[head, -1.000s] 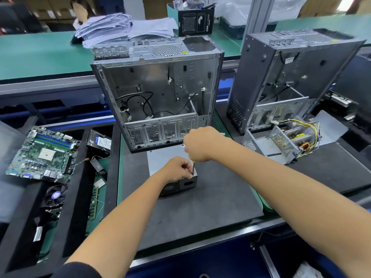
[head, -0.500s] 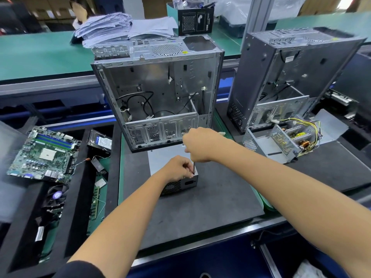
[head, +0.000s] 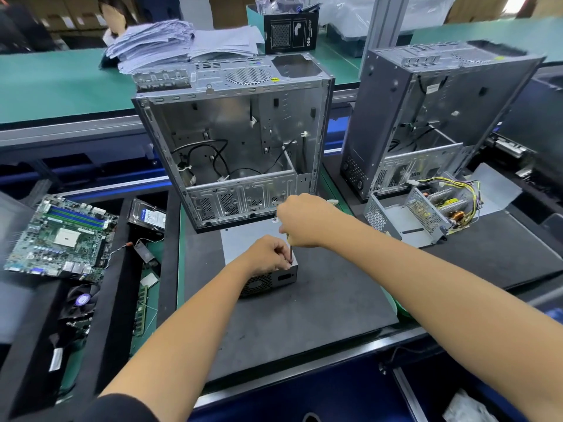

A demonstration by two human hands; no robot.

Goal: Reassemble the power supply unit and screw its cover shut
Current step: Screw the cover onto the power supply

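A: Where is the power supply unit (head: 262, 257) now, and how do the hands hold it?

B: It lies on the dark mat (head: 304, 315) in the middle of the bench, near its front edge, with the cover on top. The left hand (head: 268, 254) has its fingers curled at the right front corner of the box; they pinch the thin shaft of the screwdriver (head: 291, 254) or the screw there, I cannot tell which. The right hand (head: 307, 220) is closed around the screwdriver handle, directly above that corner.

A: How will the unit behave under the tool?

B: I judge it is a stiff metal box, rather heavy, so it should stay in place. The sheet cover can be slippery and its edges sharp. It is better to hold it by the side walls, not by the ventilated grille at the front. The screw is tiny and can easily fall.

A: What is around it?

B: To the left, in the black trays, there is a motherboard (head: 61, 236), a hard drive (head: 149, 216) and a fan (head: 80, 300). Just behind the unit stands an open computer case (head: 231, 141), touching or almost touching its back edge, so there is little room there for the right hand. Farther right a second power supply (head: 426, 214) lies open with its wires, and behind it a second case (head: 426, 117). At the far side there is a stack of papers (head: 170, 44) and a black box (head: 291, 32).
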